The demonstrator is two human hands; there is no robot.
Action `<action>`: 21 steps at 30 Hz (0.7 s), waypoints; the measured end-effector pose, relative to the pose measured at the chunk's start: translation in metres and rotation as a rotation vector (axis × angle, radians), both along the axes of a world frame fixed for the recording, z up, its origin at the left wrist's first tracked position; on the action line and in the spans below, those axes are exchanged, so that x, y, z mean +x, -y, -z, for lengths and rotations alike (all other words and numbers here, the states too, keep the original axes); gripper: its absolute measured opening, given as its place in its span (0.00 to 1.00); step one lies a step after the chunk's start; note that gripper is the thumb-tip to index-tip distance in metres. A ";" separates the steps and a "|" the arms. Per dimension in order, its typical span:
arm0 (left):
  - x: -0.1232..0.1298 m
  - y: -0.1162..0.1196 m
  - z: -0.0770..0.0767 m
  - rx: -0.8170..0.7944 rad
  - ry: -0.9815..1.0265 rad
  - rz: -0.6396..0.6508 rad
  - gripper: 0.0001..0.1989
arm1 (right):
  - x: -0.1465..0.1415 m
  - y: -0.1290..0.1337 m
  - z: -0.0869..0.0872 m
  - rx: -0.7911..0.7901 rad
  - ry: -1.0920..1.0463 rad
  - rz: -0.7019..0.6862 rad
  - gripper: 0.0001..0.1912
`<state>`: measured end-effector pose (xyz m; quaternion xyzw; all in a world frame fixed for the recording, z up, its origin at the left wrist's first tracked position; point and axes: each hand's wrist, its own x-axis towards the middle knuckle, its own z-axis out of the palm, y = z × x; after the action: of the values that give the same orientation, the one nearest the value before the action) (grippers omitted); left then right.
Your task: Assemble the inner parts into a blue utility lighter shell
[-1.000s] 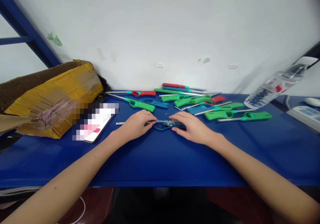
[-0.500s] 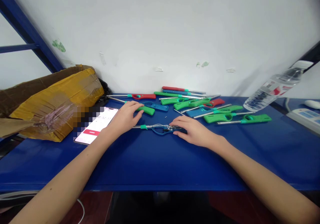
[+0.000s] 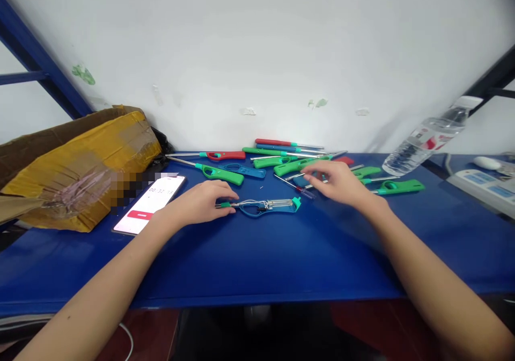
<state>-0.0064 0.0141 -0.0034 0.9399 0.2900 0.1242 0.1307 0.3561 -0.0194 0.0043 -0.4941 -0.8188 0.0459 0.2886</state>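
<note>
An opened blue lighter (image 3: 277, 206) lies on the blue table, its wires and metal parts showing and a teal piece at its right end. My left hand (image 3: 211, 203) is closed on the lighter's left end, by the teal collar. My right hand (image 3: 330, 181) hovers over the lighter pile with thumb and fingertips apart, nothing visible between them. Just left of it lies a screwdriver (image 3: 306, 191) with a clear handle. Behind the opened lighter rest a blue shell piece (image 3: 245, 170), a green lighter (image 3: 225, 175) and a red lighter (image 3: 227, 155).
Several green, red and blue lighters (image 3: 406, 186) lie along the back and right. A phone (image 3: 151, 203) and a taped carton (image 3: 88, 173) are at the left. A water bottle (image 3: 422, 144) leans at the back right, near a white device (image 3: 486, 189).
My right hand has left the blue lighter's right end and moved right and up to the pile. My left hand has come down onto the lighter's left end. The view has shifted slightly.
</note>
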 end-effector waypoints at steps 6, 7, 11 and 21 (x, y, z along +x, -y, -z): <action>0.007 0.002 0.006 -0.002 -0.020 -0.010 0.11 | -0.009 0.012 -0.005 -0.261 0.176 -0.203 0.17; 0.007 0.002 0.007 0.006 -0.017 -0.013 0.11 | -0.011 0.013 -0.004 -0.273 0.201 -0.213 0.18; 0.006 0.000 0.008 0.017 -0.001 -0.022 0.11 | -0.015 0.011 0.000 -0.307 0.248 -0.230 0.09; 0.021 0.010 0.011 0.172 0.222 -0.079 0.16 | -0.031 0.011 0.001 -0.118 -0.088 -0.073 0.14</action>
<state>0.0141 0.0038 -0.0144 0.9159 0.2988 0.2569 0.0759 0.3248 -0.0300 0.0033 -0.4775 -0.8186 0.1263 0.2931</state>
